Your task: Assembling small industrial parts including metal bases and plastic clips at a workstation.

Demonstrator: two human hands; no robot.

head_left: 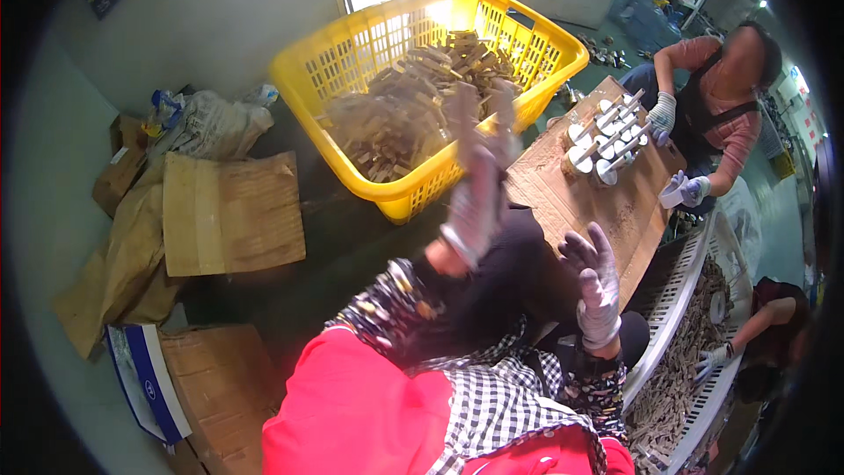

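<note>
The raised left hand (479, 180) is smeared by motion blur, so its grip cannot be told, it hides part of the wooden pieces (413, 110) in the yellow basket (352, 44), and the white crate (677, 299) runs off the lower edge.

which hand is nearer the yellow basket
Left. The left hand is raised, blurred, overlapping the yellow basket at its near rim; the right hand hangs lower, apart from it, beside the board.
</note>
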